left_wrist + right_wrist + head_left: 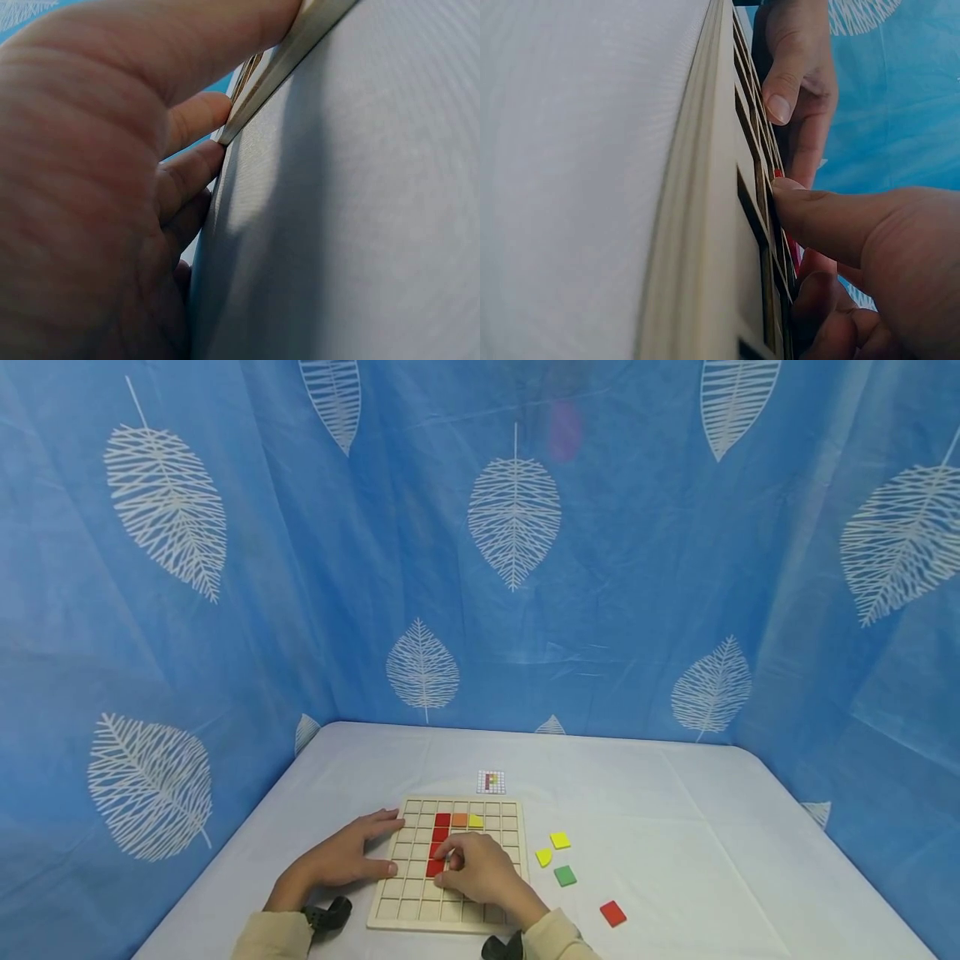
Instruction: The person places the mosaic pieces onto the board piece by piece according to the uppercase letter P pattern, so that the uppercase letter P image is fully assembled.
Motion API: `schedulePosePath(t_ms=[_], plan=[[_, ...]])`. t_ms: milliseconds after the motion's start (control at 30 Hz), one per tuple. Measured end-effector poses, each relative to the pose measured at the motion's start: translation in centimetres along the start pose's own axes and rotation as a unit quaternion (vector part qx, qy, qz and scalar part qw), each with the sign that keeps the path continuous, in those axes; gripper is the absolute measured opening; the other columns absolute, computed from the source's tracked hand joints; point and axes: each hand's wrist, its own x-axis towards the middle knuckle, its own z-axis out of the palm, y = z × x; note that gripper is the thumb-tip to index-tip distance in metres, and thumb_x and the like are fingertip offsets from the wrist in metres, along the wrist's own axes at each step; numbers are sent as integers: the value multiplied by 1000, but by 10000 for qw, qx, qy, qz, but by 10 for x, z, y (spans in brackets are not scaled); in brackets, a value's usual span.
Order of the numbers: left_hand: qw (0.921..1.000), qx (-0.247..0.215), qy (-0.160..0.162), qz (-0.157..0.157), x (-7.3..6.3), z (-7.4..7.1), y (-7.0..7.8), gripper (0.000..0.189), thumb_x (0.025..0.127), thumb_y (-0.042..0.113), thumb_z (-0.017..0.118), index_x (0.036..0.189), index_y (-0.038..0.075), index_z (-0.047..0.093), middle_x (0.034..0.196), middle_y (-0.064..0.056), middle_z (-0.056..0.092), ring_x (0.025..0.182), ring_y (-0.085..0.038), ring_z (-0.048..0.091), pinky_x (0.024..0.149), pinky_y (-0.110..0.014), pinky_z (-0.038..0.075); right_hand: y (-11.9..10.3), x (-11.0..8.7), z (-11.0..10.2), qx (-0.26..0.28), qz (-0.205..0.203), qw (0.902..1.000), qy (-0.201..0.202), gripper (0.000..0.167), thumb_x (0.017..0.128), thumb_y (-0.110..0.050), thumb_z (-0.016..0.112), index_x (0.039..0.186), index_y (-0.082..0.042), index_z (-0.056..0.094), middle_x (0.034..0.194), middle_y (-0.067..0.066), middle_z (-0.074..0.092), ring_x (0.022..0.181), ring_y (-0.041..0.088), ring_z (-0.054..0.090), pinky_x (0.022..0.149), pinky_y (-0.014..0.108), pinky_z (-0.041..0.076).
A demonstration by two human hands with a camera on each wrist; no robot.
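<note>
A wooden grid board (408, 907) is supported on a white-covered table (667, 843). Along the board's left side, the left hand (348, 853) is placed with its fingers extended and spread; the edge is touched by the fingertips, and nothing is gripped. Over the board's middle, the right hand (480, 868) is held with bent fingers, its thumb and index fingertips set about the nearer end of a column of red tiles (440, 833). Whether a tile is pinched or merely pressed cannot be told. The column is seated in the board's cells and is partly covered by the hand. In the board's second row from its far edge, an orange tile (459, 819) and a yellow tile (476, 821) are aligned rightward from the column. Beyond the far edge, a printed pattern card (491, 782) is laid. To the board's right are scattered a yellow square (560, 841), a round-edged yellow piece (543, 857), a green square (565, 876) and, farther off, a red square (612, 913).
</note>
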Motion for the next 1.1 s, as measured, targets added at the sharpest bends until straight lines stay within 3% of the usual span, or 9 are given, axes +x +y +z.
schedulePosePath(t_ms=[433, 633, 767, 1100], plan=[[9999, -125, -3, 84, -1, 0, 1, 80, 82, 51, 78, 148, 14, 51, 163, -13, 33, 152, -46, 22, 114, -75, 20, 1, 0, -1, 16, -19, 10000, -2, 18, 81, -25, 84, 95, -20, 74, 67, -11, 56, 58, 2, 46, 56, 21, 37], [9998, -186, -22, 114, 0, 0, 0, 79, 82, 50, 78, 148, 14, 51, 163, -13, 33, 152, -46, 21, 113, -75, 19, 3, 0, -6, 457, -58, 9988, -135, 16, 85, -24, 81, 98, -18, 75, 70, -9, 57, 57, 3, 46, 56, 20, 39], [9998, -137, -7, 134, 1, 0, -2, 80, 83, 50, 78, 148, 15, 51, 163, -13, 33, 152, -46, 21, 113, -75, 20, 4, 0, -14, 739, -68, 9970, -213, 16, 88, -23, 78, 101, -16, 74, 73, -7, 58, 56, 5, 46, 52, 20, 39], [9999, -134, 49, 23, -1, 1, -1, 80, 81, 50, 79, 148, 16, 52, 162, -13, 34, 151, -47, 22, 113, -76, 20, -5, -7, -47, 811, -216, 9964, -78, 25, 91, -27, 75, 113, -14, 73, 82, -4, 59, 60, 6, 48, 51, 21, 42]])
